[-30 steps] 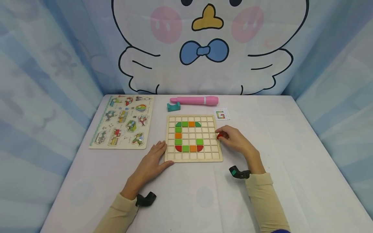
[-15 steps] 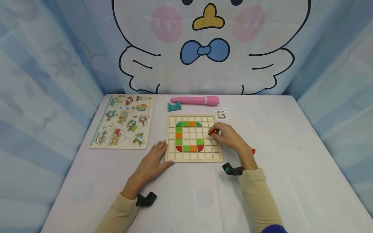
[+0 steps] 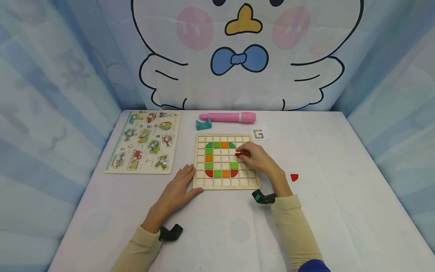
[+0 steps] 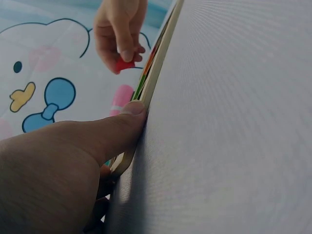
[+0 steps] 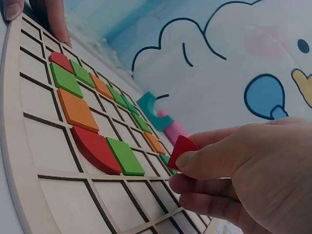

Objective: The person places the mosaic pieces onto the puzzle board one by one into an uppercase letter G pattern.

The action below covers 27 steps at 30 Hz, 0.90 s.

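Observation:
My right hand [image 3: 255, 156] pinches a red quarter-round tile [image 5: 181, 150] between thumb and fingers, above the right half of a wooden grid board [image 3: 200, 182]. Green, orange and red tiles lie in the board's cells in a G-like outline, among them a green square tile [image 3: 233, 165] and a red rounded tile [image 5: 97, 148]. My left hand [image 3: 176, 192] rests at the board's near left corner, fingers along the left edge; its thumb [image 4: 117, 131] touches the near edge. Another red quarter-round tile [image 3: 294, 177] lies on the table, right of my right forearm.
A small pattern card [image 3: 259, 133] lies behind the board's right corner. Beyond the board are a pink pen-shaped thing [image 3: 227, 117] and a teal notched block [image 3: 203, 124]. A picture puzzle board [image 3: 142, 145] lies at the left. Curtains surround the table [image 3: 217, 234].
My right hand has moved left with the red quarter-round tile, from the board's right edge to over its cells. The other red tile has come into view. My left hand has stayed put.

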Motion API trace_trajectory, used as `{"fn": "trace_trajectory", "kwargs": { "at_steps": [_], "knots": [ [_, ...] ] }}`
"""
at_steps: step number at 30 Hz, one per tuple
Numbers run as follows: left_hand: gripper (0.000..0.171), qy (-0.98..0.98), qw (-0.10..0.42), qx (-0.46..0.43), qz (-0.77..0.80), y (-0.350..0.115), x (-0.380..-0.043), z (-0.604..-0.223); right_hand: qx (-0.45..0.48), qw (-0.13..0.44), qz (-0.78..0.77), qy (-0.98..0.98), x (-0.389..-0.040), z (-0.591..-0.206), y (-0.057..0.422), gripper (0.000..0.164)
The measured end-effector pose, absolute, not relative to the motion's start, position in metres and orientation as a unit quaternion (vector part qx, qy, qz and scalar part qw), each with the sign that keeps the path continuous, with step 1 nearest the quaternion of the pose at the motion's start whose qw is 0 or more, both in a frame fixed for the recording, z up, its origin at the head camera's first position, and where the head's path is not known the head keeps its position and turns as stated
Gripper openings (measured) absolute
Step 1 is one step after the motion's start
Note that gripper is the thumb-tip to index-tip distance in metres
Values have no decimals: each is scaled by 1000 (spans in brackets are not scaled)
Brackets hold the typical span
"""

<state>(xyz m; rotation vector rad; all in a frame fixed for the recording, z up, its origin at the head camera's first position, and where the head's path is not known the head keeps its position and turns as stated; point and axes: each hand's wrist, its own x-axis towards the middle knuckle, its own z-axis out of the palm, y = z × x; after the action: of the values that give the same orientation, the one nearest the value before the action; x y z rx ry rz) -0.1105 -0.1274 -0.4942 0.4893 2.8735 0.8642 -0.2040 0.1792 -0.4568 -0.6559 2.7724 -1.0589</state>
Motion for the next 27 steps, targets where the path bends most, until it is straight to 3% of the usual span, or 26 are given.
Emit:
{"fn": "trace_trajectory", "kwargs": {
  "at_steps": [27],
  "knots": [
    [82,944,48,165,281,-127,-110,-493,-185,48,-305,933,-203,-474,161,20]
  ]
}}
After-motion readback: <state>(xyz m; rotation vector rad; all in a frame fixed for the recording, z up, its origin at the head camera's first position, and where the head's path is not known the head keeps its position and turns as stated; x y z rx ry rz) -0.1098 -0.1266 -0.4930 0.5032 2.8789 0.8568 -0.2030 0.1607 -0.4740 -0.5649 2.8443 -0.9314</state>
